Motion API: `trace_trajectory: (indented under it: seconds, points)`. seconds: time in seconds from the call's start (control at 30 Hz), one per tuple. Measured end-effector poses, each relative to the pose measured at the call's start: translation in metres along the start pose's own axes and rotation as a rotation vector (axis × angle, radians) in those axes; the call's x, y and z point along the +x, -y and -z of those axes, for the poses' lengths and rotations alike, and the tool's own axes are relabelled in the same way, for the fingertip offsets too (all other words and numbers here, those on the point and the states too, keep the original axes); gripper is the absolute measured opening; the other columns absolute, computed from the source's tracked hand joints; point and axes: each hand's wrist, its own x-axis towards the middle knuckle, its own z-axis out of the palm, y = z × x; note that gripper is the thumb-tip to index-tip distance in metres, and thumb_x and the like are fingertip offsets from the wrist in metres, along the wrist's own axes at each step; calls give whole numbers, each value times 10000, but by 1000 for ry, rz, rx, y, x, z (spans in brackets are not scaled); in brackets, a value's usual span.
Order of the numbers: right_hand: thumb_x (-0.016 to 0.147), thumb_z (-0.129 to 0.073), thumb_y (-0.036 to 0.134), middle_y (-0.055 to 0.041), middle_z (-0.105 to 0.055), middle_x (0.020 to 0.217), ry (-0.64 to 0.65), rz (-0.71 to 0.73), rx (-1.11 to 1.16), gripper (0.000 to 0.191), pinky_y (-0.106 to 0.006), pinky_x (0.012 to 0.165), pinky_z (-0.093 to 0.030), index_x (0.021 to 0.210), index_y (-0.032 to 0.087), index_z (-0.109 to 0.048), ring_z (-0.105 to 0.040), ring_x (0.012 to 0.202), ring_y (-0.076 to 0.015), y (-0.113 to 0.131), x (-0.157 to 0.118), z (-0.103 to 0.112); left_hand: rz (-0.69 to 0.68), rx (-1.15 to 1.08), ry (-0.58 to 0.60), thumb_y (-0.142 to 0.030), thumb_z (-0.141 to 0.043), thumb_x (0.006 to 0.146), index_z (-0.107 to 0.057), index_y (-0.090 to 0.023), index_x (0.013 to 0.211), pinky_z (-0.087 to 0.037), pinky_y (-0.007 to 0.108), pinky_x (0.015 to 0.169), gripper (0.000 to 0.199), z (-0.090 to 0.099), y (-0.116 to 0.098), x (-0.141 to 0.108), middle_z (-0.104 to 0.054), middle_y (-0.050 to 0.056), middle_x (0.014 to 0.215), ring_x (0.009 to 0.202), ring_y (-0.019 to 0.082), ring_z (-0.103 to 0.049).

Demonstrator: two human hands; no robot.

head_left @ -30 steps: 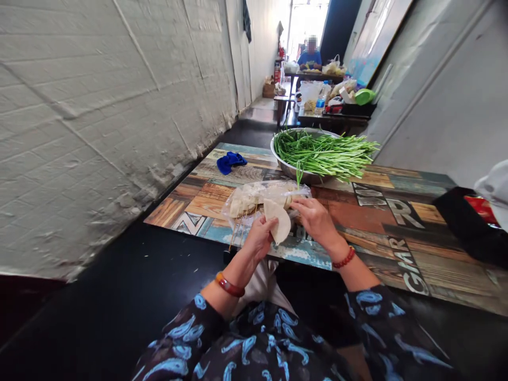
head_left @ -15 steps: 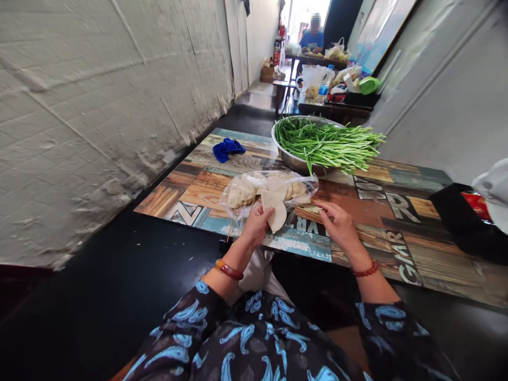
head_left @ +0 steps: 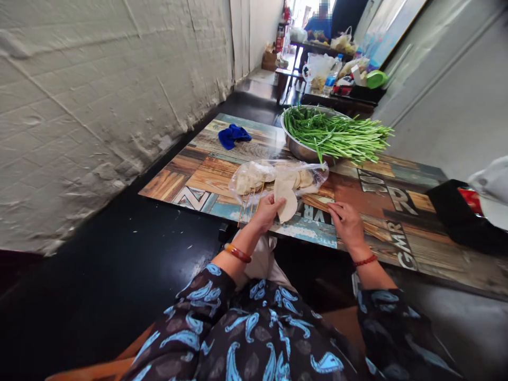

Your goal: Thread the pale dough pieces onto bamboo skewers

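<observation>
My left hand (head_left: 269, 212) is closed on a thin, pale beige flat piece (head_left: 286, 203), rounded and folded or overlapping, perhaps a sheet of bean curd or dough. Behind it, a clear plastic bag (head_left: 321, 172) lies spread on the table with more such beige pieces (head_left: 248, 180) on it. Thin bamboo skewers (head_left: 251, 203) poke out from those pieces toward the table's front edge. My right hand (head_left: 349, 222) has its fingertips pinched at a bundle of bamboo skewers (head_left: 315, 202) lying on the table; how many it grips is too small to tell.
A metal basin (head_left: 304, 151) heaped with long green stalks (head_left: 341, 135) stands behind the bag. A blue cloth (head_left: 234, 136) lies at the back left of the patterned table (head_left: 178, 174). A black box-like object (head_left: 456, 217) sits right. Beyond, a person (head_left: 319, 26) sits at another table.
The view has shifted slightly, so the table appears a little higher and further right. Both hands keep nearly the same places relative to the bag and the skewers.
</observation>
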Motion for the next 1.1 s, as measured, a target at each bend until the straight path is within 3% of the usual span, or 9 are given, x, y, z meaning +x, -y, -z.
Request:
trace_trajectory:
  seconds: [0.13,0.37,0.77,1.1]
  points:
    - [972,-488,289,-111,-704,1004,-23,-28,-14,262,-404,849,-525,1039,186,-719,-647,955,-248,4,4,-1,-5,-6,2,-336,-851,577,-676,-118,929,-494,285,725,450,0,-2,-1,-742,88,878,832,218,-686]
    - [924,-558,264,-90,-682,918,-121,-32,145,168,-390,798,-548,873,205,-707,-657,889,-233,10,11,-1,10,-15,-21,-305,-860,551,-662,-142,926,-500,265,700,455,1,-5,1,-746,60,877,734,166,-670]
    - [931,-536,208,-100,-645,970,-107,28,42,167,-373,804,-526,919,192,-702,-633,903,-234,17,11,2,48,64,39,-292,-843,583,-672,-124,958,-500,279,724,445,-2,-7,1,-743,85,888,799,198,-687]
    - [915,-546,167,-89,-643,964,-113,56,86,121,-345,786,-527,869,199,-653,-634,891,-219,17,11,-1,81,-67,-28,-250,-836,584,-665,-131,917,-525,353,845,393,-36,19,14,-742,80,864,889,233,-698]
